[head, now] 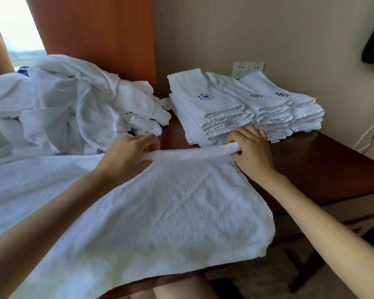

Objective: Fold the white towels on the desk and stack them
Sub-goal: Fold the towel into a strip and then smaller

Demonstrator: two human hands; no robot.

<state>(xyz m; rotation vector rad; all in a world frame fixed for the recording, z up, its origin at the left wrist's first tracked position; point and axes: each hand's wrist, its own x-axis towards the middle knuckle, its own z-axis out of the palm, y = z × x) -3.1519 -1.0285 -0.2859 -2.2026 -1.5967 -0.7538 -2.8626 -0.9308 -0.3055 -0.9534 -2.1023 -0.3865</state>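
My left hand [127,152] and right hand [249,147] each grip one end of the rolled far edge of the fluffy white terry towel [171,208], which lies spread on the dark wooden desk [311,167] under my forearms. Just beyond my right hand stand stacks of folded white embroidered towels [225,108]. Beyond my left hand lies a crumpled white heap of towels [73,108].

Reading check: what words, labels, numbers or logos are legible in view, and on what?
No legible words or numbers.
Left stack tag: red print, too blurred to read.
Middle stack tag: too blurred to read.
Blue emblem and red emblem: embroidered motifs, no letters made out.
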